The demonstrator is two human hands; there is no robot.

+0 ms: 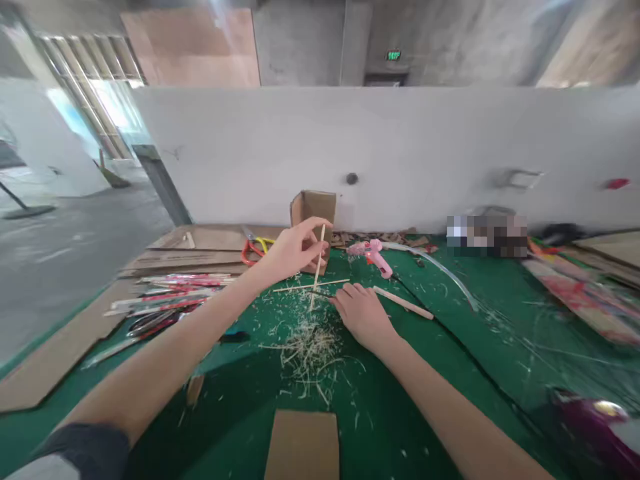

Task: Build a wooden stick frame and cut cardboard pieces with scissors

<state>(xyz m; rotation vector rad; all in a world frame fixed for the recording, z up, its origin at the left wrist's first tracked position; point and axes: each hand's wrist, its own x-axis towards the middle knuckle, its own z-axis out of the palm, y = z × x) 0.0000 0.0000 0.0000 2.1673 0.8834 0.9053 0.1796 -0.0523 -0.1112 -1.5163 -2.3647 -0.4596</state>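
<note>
My left hand (300, 247) pinches the upper part of a thin pale wooden stick (318, 268), which stands nearly upright above the green table. My right hand (361, 312) is closed on a thin dark tool (320, 294), whose tip reaches the lower part of the stick. Behind the upright stick, another pale stick (287, 288) lies across the table. Below both hands is a heap of curly wood shavings (311, 347). A pale wooden rod (404, 303) lies just right of my right hand.
A pink glue gun (376, 257) with a black cable sits behind my right hand. Orange-yellow scissors (256, 248), cardboard and packaged sticks (170, 293) lie left. A cardboard piece (303, 445) is at the near edge, and a white wall (240, 153) stands behind.
</note>
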